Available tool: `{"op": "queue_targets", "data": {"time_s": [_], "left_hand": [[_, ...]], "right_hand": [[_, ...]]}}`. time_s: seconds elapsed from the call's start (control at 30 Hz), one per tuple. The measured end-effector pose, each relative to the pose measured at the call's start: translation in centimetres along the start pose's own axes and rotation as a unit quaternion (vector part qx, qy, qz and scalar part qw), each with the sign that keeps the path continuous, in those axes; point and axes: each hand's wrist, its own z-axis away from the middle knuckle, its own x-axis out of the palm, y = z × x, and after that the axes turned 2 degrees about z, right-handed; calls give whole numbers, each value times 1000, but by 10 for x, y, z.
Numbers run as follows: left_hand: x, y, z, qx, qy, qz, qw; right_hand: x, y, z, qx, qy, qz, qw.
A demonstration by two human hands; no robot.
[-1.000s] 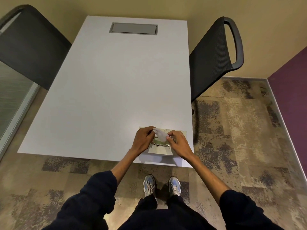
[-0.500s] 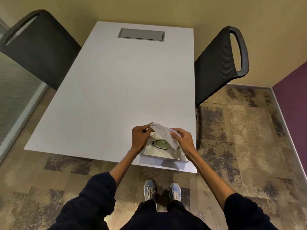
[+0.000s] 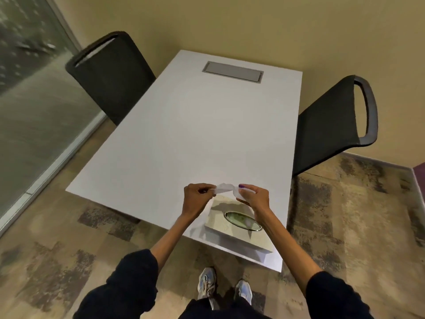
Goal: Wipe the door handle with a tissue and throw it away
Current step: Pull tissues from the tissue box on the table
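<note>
A white tissue (image 3: 223, 188) is stretched between both hands, a little above the table. My left hand (image 3: 197, 199) pinches its left end and my right hand (image 3: 252, 197) pinches its right end. Below them a beige tissue box (image 3: 218, 209) with an oval gold-rimmed opening lies flat at the near right corner of the white table (image 3: 195, 134). No door handle and no bin show in this view.
Black chairs stand at the table's left (image 3: 110, 72) and right (image 3: 333, 120) sides. A grey cable hatch (image 3: 232, 71) sits at the far end of the table. A frosted glass wall (image 3: 27, 84) runs along the left. My shoes stand on patterned carpet (image 3: 356, 215).
The tissue has come out of the box and risen clear of it, held between both hands. My head has turned, so the glass wall on the left shows more.
</note>
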Motion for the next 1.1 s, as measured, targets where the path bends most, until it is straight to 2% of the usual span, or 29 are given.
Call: {"op": "queue_targets", "data": {"time_s": [0.23,0.37,0.47,0.57,0.67,0.83,0.97,1.1], "left_hand": [[-26,7,16,-40,65,-5,997],[-25,10,34,-68,161,18,985],[-25,13,56,-94,228,49,968],[-29,15,82,-103,276,85,952],[-35,16,113,-108,321,111,934],[-55,10,178,-105,390,63,913],[-79,2,243,-115,475,1,873],[-99,-7,322,-124,583,60,801]], "right_hand": [[27,-23,-5,7,-76,51,996],[31,-37,4,2,-176,95,980],[29,-40,11,-70,-254,161,951],[33,-35,23,-151,-267,192,932],[45,-28,38,-222,-295,241,898],[81,-9,81,-302,-342,289,842],[119,13,136,-320,-413,309,795],[152,46,210,-347,-483,302,745]]}}
